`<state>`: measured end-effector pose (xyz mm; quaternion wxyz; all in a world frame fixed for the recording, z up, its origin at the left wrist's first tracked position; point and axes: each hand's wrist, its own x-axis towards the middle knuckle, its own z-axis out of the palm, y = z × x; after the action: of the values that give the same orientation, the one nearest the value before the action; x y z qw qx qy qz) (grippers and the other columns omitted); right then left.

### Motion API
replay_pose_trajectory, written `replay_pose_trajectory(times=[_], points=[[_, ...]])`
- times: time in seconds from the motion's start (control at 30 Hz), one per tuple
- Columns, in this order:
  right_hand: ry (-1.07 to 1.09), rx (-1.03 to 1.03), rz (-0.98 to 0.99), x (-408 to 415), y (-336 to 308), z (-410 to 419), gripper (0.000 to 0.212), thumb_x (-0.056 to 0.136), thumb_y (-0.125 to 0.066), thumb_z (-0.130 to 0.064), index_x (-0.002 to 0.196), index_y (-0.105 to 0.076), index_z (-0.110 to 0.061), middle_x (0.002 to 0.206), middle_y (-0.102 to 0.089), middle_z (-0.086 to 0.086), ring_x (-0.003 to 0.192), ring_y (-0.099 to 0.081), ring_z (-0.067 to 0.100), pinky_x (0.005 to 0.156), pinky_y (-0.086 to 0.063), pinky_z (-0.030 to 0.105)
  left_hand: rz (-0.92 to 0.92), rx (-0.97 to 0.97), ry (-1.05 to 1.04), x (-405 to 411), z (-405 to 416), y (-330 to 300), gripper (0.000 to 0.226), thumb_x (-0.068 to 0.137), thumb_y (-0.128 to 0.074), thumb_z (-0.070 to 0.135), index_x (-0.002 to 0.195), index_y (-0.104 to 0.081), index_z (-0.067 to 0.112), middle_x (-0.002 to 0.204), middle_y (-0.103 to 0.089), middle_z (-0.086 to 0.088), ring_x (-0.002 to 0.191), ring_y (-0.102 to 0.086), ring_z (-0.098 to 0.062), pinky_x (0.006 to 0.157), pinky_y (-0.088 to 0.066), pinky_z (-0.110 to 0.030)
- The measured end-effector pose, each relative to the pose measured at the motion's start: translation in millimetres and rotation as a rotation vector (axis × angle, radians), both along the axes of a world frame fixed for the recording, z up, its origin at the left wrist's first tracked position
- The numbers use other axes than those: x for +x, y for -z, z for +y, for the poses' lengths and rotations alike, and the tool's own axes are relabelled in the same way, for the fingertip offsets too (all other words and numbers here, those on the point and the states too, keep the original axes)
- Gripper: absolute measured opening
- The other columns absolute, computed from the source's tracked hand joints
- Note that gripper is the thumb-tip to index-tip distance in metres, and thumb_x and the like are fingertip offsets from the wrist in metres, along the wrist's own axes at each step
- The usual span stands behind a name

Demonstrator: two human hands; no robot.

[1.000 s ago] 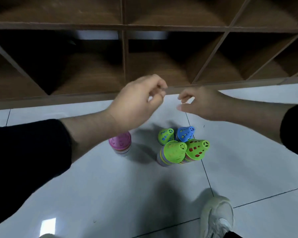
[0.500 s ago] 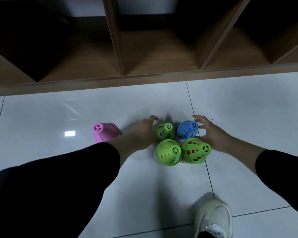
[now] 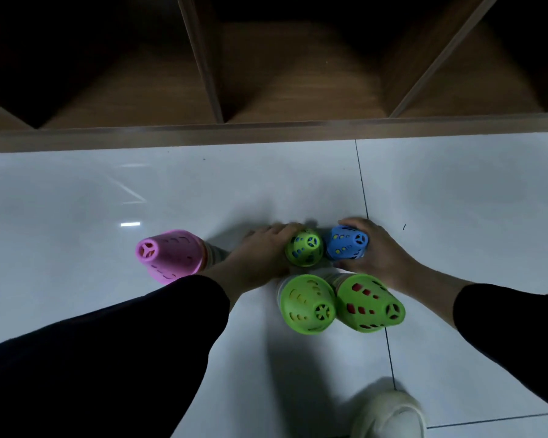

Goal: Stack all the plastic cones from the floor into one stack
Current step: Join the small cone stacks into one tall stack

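Several perforated plastic cone stacks stand on the white tile floor. My left hand [image 3: 260,254] curls round the small green-topped stack [image 3: 305,248]. My right hand [image 3: 377,251] wraps round the blue-topped stack [image 3: 347,243] beside it. Closer to me stand a larger green-topped stack [image 3: 307,303] and a green stack with red showing through its holes [image 3: 369,303], touching each other. A pink-topped stack [image 3: 171,256] stands apart at the left, beyond my left forearm.
A low wooden shelf unit [image 3: 266,131] with dark open compartments runs along the far edge of the floor. My white shoe [image 3: 389,415] is at the bottom right. Bare tile lies to the left and right of the cones.
Both hands came down from in front of the shelf to the floor and closed round the two far stacks. The camera moved lower and closer to the cones.
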<state>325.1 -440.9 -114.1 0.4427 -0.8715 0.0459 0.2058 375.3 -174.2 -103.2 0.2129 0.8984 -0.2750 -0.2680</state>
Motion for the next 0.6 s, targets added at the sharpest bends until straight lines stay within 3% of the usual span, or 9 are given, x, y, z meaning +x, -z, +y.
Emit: replay_pose_trajectory(times=[0.1,0.33,0.6], points=[[-0.051,-0.096,-0.044,2,-1,1,0.085,0.055,-0.085,-0.062,0.129,-0.052,-0.036,0.123,-0.058,-0.013,0.114,-0.057,0.020,0.096,-0.051,0.044,-0.051,-0.018,-0.008,2,-8,8,0.092,0.074,-0.071,0.066,0.149,-0.029,0.033,0.148,-0.047,0.004,0.136,-0.040,-0.024,0.107,-0.031,-0.040],[-0.084,-0.157,-0.149,2,2,3,0.077,0.064,-0.093,-0.037,0.128,-0.051,-0.029,0.121,-0.053,-0.007,0.112,-0.053,0.014,0.097,-0.049,0.036,-0.147,-0.028,0.011,1,-15,18,0.086,0.071,-0.079,0.049,0.143,-0.038,0.024,0.137,-0.053,-0.001,0.124,-0.046,-0.026,0.099,-0.037,-0.038],[-0.089,-0.096,-0.165,10,4,1,0.077,0.064,-0.093,-0.028,0.127,-0.049,-0.030,0.122,-0.047,-0.010,0.113,-0.053,0.005,0.097,-0.050,0.027,-0.125,-0.021,0.046,9,-21,17,0.092,0.071,-0.082,0.039,0.147,-0.037,0.014,0.138,-0.048,-0.008,0.119,-0.047,-0.028,0.099,-0.039,-0.036]])
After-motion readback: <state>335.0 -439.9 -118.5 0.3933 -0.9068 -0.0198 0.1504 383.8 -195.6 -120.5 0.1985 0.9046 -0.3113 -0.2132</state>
